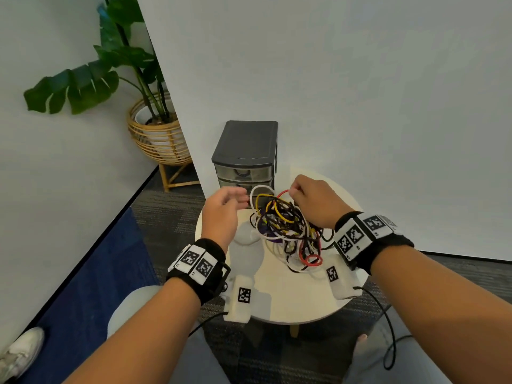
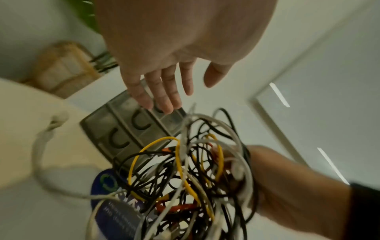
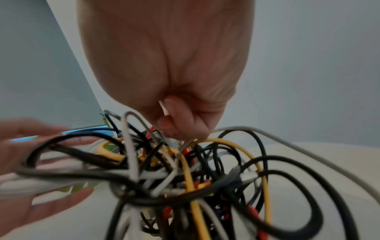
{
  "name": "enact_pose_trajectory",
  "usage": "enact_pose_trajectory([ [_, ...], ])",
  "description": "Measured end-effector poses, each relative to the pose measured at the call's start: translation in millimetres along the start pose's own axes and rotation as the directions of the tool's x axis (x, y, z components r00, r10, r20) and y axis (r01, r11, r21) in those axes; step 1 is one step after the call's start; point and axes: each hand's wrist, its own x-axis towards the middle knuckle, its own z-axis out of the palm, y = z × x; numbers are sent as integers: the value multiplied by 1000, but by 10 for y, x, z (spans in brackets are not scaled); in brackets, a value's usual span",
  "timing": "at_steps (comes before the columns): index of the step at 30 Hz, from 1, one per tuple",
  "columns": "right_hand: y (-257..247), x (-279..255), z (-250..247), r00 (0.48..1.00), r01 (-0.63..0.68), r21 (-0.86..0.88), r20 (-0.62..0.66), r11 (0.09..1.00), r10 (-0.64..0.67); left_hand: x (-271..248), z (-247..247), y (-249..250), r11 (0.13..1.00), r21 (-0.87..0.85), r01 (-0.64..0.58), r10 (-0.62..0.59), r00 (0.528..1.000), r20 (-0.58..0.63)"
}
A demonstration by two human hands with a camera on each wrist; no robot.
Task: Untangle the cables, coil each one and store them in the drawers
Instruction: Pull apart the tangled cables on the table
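A tangle of black, white, yellow and red cables (image 1: 288, 231) lies on a round cream table (image 1: 279, 300), partly lifted. My right hand (image 1: 297, 194) grips the top of the tangle, fingers curled round cable strands (image 3: 179, 123). My left hand (image 1: 238, 199) hovers just left of the bundle with fingers straight and spread (image 2: 164, 92), holding nothing. Behind the cables stands a small grey drawer unit (image 1: 246, 153) with translucent drawers, all closed (image 2: 131, 128). A blue printed card (image 2: 115, 209) sits under the tangle.
White tags with black square markers (image 1: 243, 296) (image 1: 332, 274) lie on the table's near side. A white wall rises directly behind the drawer unit. A potted plant in a rattan stand (image 1: 158, 137) is at the far left, and a white shoe (image 1: 19, 350) shows on the blue carpet.
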Motion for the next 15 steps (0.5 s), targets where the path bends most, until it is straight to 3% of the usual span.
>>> enact_pose_trajectory([
  [2, 21, -5, 1, 999, -44, 41, -15, 998, 45, -43, 54, 140, 997, -66, -41, 40, 999, -27],
  [3, 23, 1, 1, 999, -51, 50, -7, 997, 51, -79, 100, 213, 995, -28, -98, 99, 995, 20],
  [5, 10, 26, 5, 999, -41, 91, 27, 995, 39, -129, 231, 275, 953, 187, -240, 197, 955, 222],
  [7, -44, 38, 3, 997, -43, 211, 78, 976, 27, -160, 365, 281, 847, 427, -316, 151, 914, 376],
  [9, -91, 36, 0, 990, -75, 348, 135, 935, 29, -170, 433, 301, 790, 544, -284, 67, 921, 383],
  [11, -96, 23, 6, 979, -125, 427, 197, 896, 42, -162, 439, 351, 794, 563, -230, 8, 930, 368],
  [15, -75, 22, -17, 984, -109, 340, 167, 934, 54, -131, 381, 391, 793, 577, -195, -54, 921, 385],
])
